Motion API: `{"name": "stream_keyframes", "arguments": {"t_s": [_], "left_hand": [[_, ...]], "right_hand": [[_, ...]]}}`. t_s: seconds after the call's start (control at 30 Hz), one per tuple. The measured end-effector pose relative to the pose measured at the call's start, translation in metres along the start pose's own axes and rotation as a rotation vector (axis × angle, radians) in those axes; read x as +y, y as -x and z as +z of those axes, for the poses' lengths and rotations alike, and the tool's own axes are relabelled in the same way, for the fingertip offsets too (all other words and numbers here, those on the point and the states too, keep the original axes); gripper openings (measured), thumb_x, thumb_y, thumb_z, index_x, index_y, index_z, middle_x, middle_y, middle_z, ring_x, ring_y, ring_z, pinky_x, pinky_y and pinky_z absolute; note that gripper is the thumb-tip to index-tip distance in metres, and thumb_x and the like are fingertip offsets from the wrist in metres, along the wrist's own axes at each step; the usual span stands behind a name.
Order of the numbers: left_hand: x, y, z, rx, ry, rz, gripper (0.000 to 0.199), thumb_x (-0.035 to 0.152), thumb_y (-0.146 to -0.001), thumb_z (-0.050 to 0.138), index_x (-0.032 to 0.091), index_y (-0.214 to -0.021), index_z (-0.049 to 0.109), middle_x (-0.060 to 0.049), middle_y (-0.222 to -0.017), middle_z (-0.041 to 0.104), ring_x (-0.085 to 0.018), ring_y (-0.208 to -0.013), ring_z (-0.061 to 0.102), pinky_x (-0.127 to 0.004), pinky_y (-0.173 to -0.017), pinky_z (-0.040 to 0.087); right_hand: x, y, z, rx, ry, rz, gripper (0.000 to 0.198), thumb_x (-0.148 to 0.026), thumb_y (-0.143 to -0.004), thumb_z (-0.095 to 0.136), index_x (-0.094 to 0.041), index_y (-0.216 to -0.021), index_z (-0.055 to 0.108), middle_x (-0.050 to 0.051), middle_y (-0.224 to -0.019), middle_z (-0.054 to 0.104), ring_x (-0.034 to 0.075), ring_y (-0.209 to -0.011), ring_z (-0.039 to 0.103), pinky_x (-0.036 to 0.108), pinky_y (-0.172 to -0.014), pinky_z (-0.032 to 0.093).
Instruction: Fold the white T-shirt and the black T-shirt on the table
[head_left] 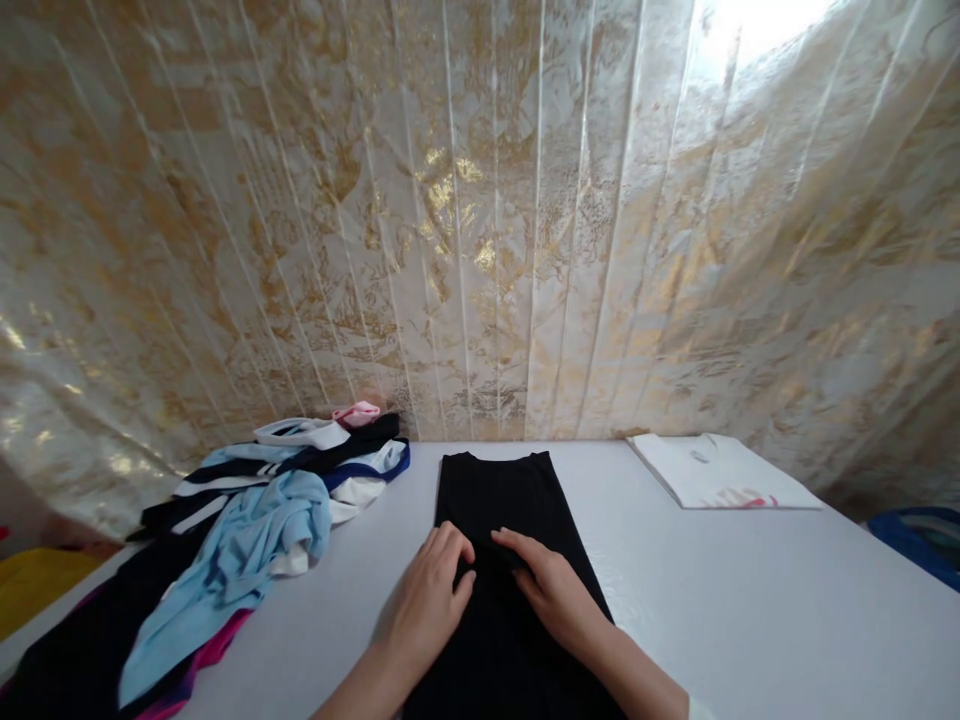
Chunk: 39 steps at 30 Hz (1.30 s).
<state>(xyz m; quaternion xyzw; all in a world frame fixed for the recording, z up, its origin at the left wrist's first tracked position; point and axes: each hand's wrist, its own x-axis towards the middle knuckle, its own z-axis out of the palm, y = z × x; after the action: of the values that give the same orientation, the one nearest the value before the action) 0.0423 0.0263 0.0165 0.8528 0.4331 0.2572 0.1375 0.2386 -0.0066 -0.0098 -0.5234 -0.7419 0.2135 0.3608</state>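
A black shirt [499, 490], folded into a long narrow strip, lies flat on the white table with its neckline at the far end. My left hand [435, 575] is over its left side, fingers curled and the thumb close to the index finger, with black fabric between them. Across from it, my right hand [551, 585] has its fingers reaching over the cloth and its thumb tucked below, gripping a slight fold. The dark cloth partly hides the contact at the fingertips. The shirt's near end runs out of view between my forearms.
On the left of the white table [720, 610] lies a loose heap of clothes, with a light blue garment [232, 560] on top. A folded white T-shirt [720, 470] is at the back right. Behind rises a shiny gold-patterned curtain [480, 220]. Something blue [915, 540] sits beyond the right edge.
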Motion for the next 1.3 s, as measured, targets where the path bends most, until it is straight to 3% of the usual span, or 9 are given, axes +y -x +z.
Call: {"name": "stream_keyframes", "arguments": {"t_s": [0.3,0.57,0.63,0.77,0.87,0.97,1.1,1.2,1.3], "left_hand": [[0.005,0.003,0.002,-0.106,-0.089,0.091,0.013,0.011,-0.086,0.056,0.022,-0.09,0.062,-0.002,-0.095,0.059,-0.021,-0.091,0.054,-0.034,-0.079,0.046],[0.01,0.025,0.0,-0.1,-0.15,0.173,0.03,0.009,-0.087,0.048,0.025,-0.108,0.063,-0.004,-0.111,0.058,-0.022,-0.101,0.054,-0.036,-0.088,0.047],[0.007,0.027,0.001,-0.082,-0.153,0.171,0.036,0.01,-0.087,0.048,0.026,-0.118,0.059,-0.004,-0.124,0.056,-0.022,-0.112,0.052,-0.037,-0.095,0.045],[-0.004,0.024,0.005,-0.094,-0.206,0.199,0.059,0.016,-0.088,0.049,0.022,-0.144,0.033,-0.008,-0.152,0.034,-0.025,-0.138,0.032,-0.044,-0.109,0.033],[-0.013,0.021,0.011,-0.185,-0.246,0.224,0.057,0.024,-0.092,0.046,0.019,-0.147,0.029,-0.009,-0.153,0.033,-0.024,-0.139,0.032,-0.046,-0.109,0.032],[-0.016,0.023,0.013,-0.172,-0.259,0.226,0.054,0.027,-0.094,0.046,0.019,-0.146,0.032,-0.01,-0.152,0.033,-0.025,-0.139,0.032,-0.045,-0.107,0.034],[-0.006,0.026,0.005,-0.102,-0.247,0.204,0.046,0.024,-0.092,0.048,0.017,-0.138,0.043,-0.012,-0.148,0.04,-0.026,-0.134,0.039,-0.044,-0.105,0.037],[0.009,0.029,-0.003,-0.074,-0.233,0.148,0.028,0.019,-0.091,0.047,0.018,-0.117,0.059,-0.01,-0.127,0.057,-0.026,-0.115,0.054,-0.042,-0.096,0.044],[0.02,0.03,-0.004,-0.09,-0.236,0.153,0.026,0.014,-0.089,0.048,0.02,-0.11,0.063,-0.007,-0.115,0.061,-0.024,-0.103,0.056,-0.04,-0.088,0.047]], "right_hand": [[-0.004,0.001,-0.004,-0.011,0.044,0.001,0.061,-0.002,-0.076,0.041,-0.022,-0.132,0.054,0.005,-0.136,0.057,0.019,-0.128,0.05,0.039,-0.109,0.039],[-0.018,0.009,-0.001,-0.24,0.395,-0.151,0.067,-0.013,-0.083,0.048,-0.018,-0.148,0.032,0.007,-0.153,0.031,0.021,-0.142,0.027,0.045,-0.115,0.026],[-0.018,0.01,-0.001,-0.268,0.43,-0.157,0.067,-0.018,-0.087,0.049,-0.017,-0.15,0.027,0.007,-0.155,0.025,0.021,-0.144,0.021,0.045,-0.116,0.023],[-0.015,0.011,-0.002,-0.295,0.444,-0.187,0.074,-0.03,-0.089,0.052,-0.02,-0.152,0.015,0.006,-0.157,0.018,0.021,-0.145,0.014,0.046,-0.118,0.019],[-0.013,0.014,-0.006,-0.294,0.452,-0.162,0.075,-0.035,-0.09,0.053,-0.019,-0.152,0.014,0.008,-0.157,0.017,0.022,-0.145,0.013,0.045,-0.117,0.02],[-0.011,0.022,-0.012,-0.257,0.459,-0.125,0.07,-0.038,-0.092,0.051,-0.02,-0.152,0.019,0.009,-0.158,0.016,0.023,-0.145,0.014,0.046,-0.116,0.022],[-0.011,0.033,-0.021,-0.196,0.462,-0.061,0.063,-0.031,-0.092,0.048,-0.02,-0.15,0.026,0.01,-0.157,0.021,0.024,-0.144,0.019,0.048,-0.114,0.026],[-0.02,0.029,-0.022,-0.117,0.454,-0.063,0.064,-0.019,-0.083,0.053,-0.019,-0.145,0.036,0.012,-0.15,0.038,0.026,-0.138,0.034,0.046,-0.11,0.034],[-0.031,0.013,-0.013,-0.072,0.476,-0.115,0.064,-0.011,-0.073,0.054,-0.018,-0.137,0.047,0.011,-0.131,0.057,0.027,-0.122,0.05,0.045,-0.105,0.04]]}}
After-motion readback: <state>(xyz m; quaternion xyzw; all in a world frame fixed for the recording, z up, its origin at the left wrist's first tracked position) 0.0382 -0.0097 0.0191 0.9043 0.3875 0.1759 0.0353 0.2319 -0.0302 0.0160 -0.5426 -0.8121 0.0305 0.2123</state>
